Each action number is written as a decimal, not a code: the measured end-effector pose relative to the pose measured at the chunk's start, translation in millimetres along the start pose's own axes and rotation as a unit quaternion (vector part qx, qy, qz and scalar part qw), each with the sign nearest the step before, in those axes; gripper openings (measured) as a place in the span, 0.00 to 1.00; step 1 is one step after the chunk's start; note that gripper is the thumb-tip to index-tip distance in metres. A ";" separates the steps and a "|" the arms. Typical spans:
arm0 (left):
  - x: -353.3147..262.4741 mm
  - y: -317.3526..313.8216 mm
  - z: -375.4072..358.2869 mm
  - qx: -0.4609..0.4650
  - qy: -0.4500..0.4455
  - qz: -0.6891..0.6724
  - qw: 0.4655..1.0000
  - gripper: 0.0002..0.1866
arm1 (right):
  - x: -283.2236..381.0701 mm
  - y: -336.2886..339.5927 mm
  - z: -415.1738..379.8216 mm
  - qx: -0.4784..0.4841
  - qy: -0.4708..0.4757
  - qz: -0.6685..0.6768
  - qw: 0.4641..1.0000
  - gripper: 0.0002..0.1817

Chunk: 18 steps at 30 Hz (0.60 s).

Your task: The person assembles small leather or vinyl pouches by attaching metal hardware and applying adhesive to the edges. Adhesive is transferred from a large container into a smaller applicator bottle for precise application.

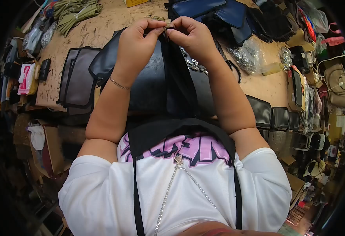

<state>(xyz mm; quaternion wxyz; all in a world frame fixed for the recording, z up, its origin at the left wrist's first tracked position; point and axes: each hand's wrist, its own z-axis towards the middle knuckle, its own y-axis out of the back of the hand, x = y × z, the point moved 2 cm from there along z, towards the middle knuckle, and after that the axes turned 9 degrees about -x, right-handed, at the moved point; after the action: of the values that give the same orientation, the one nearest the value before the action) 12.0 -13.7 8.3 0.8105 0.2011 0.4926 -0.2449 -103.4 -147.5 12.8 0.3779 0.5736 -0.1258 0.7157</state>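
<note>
Both hands meet at the far side of the worktable, fingertips almost touching. My left hand is closed in a pinch at the top end of a long black strip. Beside it, my right hand also pinches at that end, where a small dark piece shows between the fingers; its kind is too small to tell. From there the strip hangs down toward the table's near edge, over black leather-like panels. Small shiny metal pieces lie just under my right wrist.
Dark flat bag pieces lie on the left of the worktable, with bundled olive strips behind. Navy and black bags are piled at the back right. A clear plastic bag sits nearer. Black pouches line the near right edge.
</note>
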 end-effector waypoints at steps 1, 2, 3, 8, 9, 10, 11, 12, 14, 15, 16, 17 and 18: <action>-3.2 0.9 -0.6 0.009 -0.003 0.016 1.000 0.08 | 4.2 1.2 -0.5 0.014 0.002 -0.008 1.000 0.08; -4.6 1.3 -1.0 0.018 -0.006 0.033 0.999 0.09 | 6.8 2.1 -0.3 0.029 0.004 -0.015 0.999 0.06; -5.7 1.8 -0.5 0.008 -0.023 0.029 0.999 0.08 | 7.9 2.6 0.9 0.030 0.005 -0.007 1.000 0.08; -11.2 1.1 -4.5 -0.016 -0.057 0.037 0.998 0.07 | 9.3 6.3 1.1 0.049 -0.002 0.000 0.999 0.11; -11.7 1.2 -4.6 -0.016 -0.061 0.040 0.997 0.07 | 10.5 6.4 0.6 0.049 0.001 -0.001 0.999 0.11; -12.0 1.6 -4.7 -0.016 -0.065 0.045 0.997 0.07 | 12.4 6.2 -0.4 0.049 0.004 -0.001 0.999 0.11; -12.3 1.8 -4.9 -0.016 -0.069 0.049 0.996 0.07 | 14.4 6.2 -1.2 0.049 0.007 -0.002 0.999 0.11; -13.1 1.7 -5.4 -0.016 -0.078 0.052 0.995 0.06 | 16.8 6.7 -1.9 0.060 0.006 -0.019 0.998 0.09; -15.0 1.4 -7.4 -0.016 -0.095 0.059 0.994 0.06 | 22.0 8.6 -2.5 0.082 0.004 -0.054 0.995 0.08; -16.9 1.1 -8.9 -0.021 -0.109 0.067 0.992 0.05 | 23.3 9.2 -2.0 0.085 0.004 -0.070 0.994 0.08; -19.1 0.2 -10.6 -0.026 -0.122 0.076 0.989 0.05 | 24.3 9.7 -1.2 0.088 0.004 -0.086 0.992 0.08; -20.5 -0.4 -11.6 -0.031 -0.135 0.084 0.987 0.05 | 24.3 10.1 -0.5 0.091 0.004 -0.102 0.991 0.08; -20.2 -0.3 -12.1 -0.031 -0.144 0.104 0.984 0.06 | 22.7 10.4 0.6 0.086 0.006 -0.092 0.992 0.09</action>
<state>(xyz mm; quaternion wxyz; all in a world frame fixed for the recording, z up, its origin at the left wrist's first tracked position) -4.7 -3.1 21.1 0.8998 0.1890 0.3543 -0.1704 -111.4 -146.0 36.5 0.3920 0.6090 -0.0081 0.6895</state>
